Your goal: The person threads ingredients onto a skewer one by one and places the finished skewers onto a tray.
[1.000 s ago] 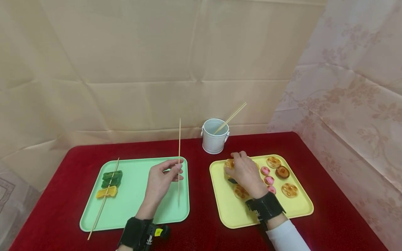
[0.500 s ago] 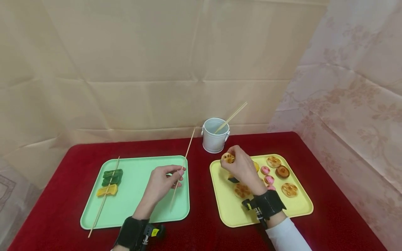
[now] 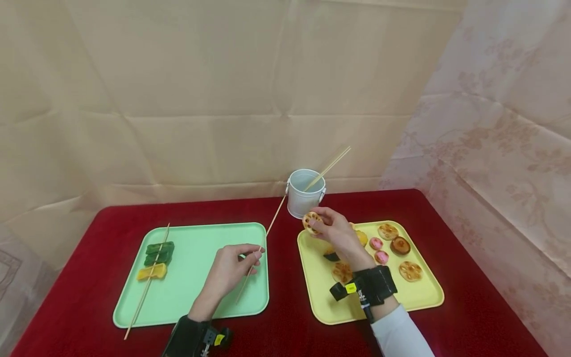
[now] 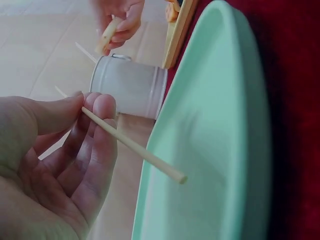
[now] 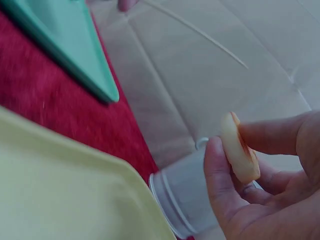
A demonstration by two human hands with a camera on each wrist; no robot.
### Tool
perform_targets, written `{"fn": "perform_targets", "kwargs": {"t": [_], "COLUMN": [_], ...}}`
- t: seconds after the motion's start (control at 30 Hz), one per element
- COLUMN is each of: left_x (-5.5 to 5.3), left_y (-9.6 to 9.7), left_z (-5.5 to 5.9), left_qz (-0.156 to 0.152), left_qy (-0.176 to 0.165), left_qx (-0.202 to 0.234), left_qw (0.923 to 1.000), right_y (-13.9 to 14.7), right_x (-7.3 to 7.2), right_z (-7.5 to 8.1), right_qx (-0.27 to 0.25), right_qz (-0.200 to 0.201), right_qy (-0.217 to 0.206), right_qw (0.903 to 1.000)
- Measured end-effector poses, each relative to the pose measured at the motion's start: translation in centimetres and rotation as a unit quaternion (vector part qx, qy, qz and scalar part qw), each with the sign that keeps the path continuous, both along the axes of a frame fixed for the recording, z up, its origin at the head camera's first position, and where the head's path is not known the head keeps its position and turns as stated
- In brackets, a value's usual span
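Apparently done: one filled wooden skewer [image 3: 152,272], near left edge of rectangular green tray [image 3: 192,275]; bare wooden skewer [image 4: 135,145] is being pinched by left hand [image 3: 226,270], browned round slice [image 5: 237,152] by right hand [image 3: 341,234].

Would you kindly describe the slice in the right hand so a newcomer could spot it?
Find the yellow tray on the red surface. Near its far left corner, the right hand pinches a round, browned slice with holes. Unlike similar slices on the tray, it is held aloft.
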State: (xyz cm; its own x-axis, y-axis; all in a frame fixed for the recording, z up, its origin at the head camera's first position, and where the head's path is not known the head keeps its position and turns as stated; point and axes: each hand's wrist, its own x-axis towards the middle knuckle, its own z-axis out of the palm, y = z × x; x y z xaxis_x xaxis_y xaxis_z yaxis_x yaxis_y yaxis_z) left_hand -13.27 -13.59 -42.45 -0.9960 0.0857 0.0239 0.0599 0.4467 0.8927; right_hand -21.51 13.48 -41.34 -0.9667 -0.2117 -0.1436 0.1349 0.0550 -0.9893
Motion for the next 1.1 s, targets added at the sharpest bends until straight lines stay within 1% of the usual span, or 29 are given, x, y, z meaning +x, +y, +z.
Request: {"fn": "perform_targets", "kwargs": {"t": [0.13, 0.23, 0.3, 0.4, 0.6, 0.8, 0.87, 0.97, 1.1], "left_x": [0.2, 0.4, 0.4, 0.3, 0.2, 0.3, 0.3, 0.3, 0.4], "left_y": [-0.2, -0.5, -0.8, -1.2, -1.7, -1.7, -1.6, -1.4, -1.1], "left_z": [0.0, 0.1, 0.2, 0.4, 0.4, 0.4, 0.3, 0.1, 0.0], "left_qz": [0.002, 0.002, -0.004, -0.025, -0.068, -0.106, -0.117, -0.127, -0.13], "left_qy": [0.003, 0.005, 0.004, 0.002, 0.004, 0.011, 0.01, 0.009, 0.009], "left_qx": [-0.016, -0.022, -0.024, -0.028, -0.045, -0.047, -0.055, -0.063, -0.068], "left_qw": [0.9999, 0.9997, 0.9997, 0.9993, 0.9967, 0.9932, 0.9916, 0.9898, 0.9892], "right_y": [-0.6, -0.8, -0.7, -0.4, 0.0, -0.1, -0.1, -0.1, -0.1], "right_x": [0.0, 0.1, 0.1, 0.2, 0.3, 0.3, 0.3, 0.2, 0.3], "right_z": [0.1, 0.3, 0.3, 0.4, 0.8, 0.8, 0.8, 0.9, 1.0], "right_qx": [-0.047, -0.067, -0.079, -0.089, -0.1, -0.125, -0.134, -0.141, -0.139], "right_qz": [-0.02, -0.034, -0.043, -0.054, -0.07, -0.074, -0.076, -0.077, -0.075], "right_qy": [-0.012, -0.011, -0.009, -0.006, -0.014, -0.003, 0.001, 0.005, 0.008], "right_qw": [0.9986, 0.9971, 0.9959, 0.9945, 0.9925, 0.9894, 0.988, 0.987, 0.9874]}}
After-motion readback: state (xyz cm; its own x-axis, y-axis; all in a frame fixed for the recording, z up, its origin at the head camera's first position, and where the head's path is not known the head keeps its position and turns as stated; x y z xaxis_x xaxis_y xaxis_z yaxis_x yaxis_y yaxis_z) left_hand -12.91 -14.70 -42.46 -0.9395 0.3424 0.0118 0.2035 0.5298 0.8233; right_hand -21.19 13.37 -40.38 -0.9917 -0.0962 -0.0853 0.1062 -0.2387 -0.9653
